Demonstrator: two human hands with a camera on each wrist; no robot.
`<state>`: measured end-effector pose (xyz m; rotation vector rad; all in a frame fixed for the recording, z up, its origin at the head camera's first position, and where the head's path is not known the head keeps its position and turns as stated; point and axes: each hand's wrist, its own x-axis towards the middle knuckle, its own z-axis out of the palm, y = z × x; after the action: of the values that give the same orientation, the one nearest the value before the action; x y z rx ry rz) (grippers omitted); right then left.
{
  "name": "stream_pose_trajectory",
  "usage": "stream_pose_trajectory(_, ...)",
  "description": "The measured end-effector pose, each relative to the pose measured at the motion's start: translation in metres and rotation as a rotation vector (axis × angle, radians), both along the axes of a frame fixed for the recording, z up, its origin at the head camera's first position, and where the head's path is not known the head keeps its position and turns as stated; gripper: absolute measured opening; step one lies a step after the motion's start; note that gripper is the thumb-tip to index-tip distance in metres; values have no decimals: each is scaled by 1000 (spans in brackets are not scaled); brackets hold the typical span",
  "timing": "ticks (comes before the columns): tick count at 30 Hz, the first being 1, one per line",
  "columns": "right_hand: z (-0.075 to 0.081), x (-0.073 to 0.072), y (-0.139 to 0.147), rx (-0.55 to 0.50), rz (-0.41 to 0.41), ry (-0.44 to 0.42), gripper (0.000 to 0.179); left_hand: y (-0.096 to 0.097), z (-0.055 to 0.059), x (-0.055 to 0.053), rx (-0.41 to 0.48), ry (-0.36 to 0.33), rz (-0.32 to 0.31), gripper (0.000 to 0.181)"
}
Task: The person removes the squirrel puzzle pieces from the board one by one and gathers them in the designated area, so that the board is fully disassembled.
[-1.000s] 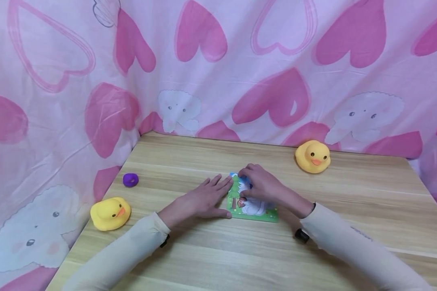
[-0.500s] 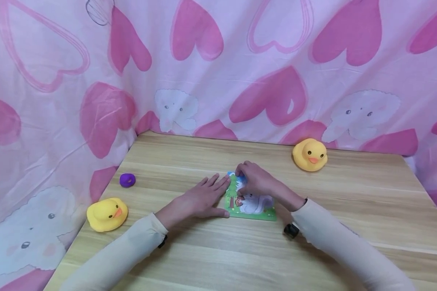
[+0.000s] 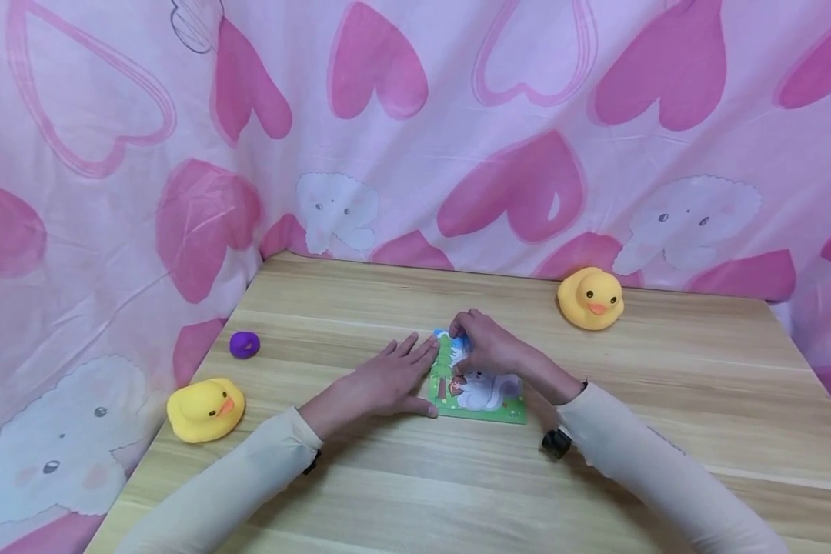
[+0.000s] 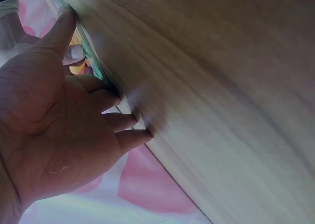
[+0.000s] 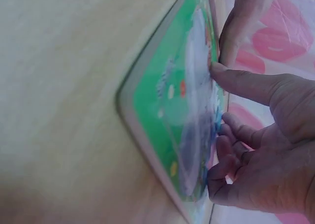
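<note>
A small picture board [image 3: 481, 396] with a green border, a tree and a grey squirrel lies flat on the table. My left hand [image 3: 395, 377] rests palm down along its left edge, fingers spread and nearly straight, with the thumb at the lower left corner. Over the upper part of the board, my right hand [image 3: 495, 346] has its fingers bent, thumb and fingertips down on the picture. The right wrist view shows that thumb and those fingertips apart on the board's surface [image 5: 157, 96]; I cannot tell whether they pinch a piece of it.
A wood-grain table [image 3: 360, 477] carries a yellow rubber duck [image 3: 205, 410] at left, a small purple ring-like thing [image 3: 245, 345] behind it, and another yellow duck [image 3: 591, 300] at back right. A pink heart-patterned curtain [image 3: 388, 185] hangs behind and at left.
The right hand and forearm have shifted slightly left, showing more of the squirrel. The left hand stays at the board's edge. The whole head view has moved a little.
</note>
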<state>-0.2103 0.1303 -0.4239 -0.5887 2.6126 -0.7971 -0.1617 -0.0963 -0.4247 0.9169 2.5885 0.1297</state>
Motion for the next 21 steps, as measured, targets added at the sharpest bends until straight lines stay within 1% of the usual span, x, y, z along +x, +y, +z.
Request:
stream_pose_trajectory(3, -4, -1, 1, -20, 2, -2, 57, 0, 0, 0, 15, 1, 4, 107)
stream_pose_trajectory(7, -7, -1, 4, -38, 11, 22, 57, -1, 0, 1, 32, 5, 5, 108)
stream_pose_trajectory(14, -10, 2, 6, -97, 16, 62, 50, -3, -2, 1, 41, 3, 5, 108)
stream_pose_trajectory(17, -11, 3, 7, -92, 23, 83, 46, -3, -3, 1, 50, 3, 2, 108)
stream_pose_trajectory(21, -9, 4, 7, -55, 36, 122, 43, -3, -3, 0, 56, 4, -4, 108)
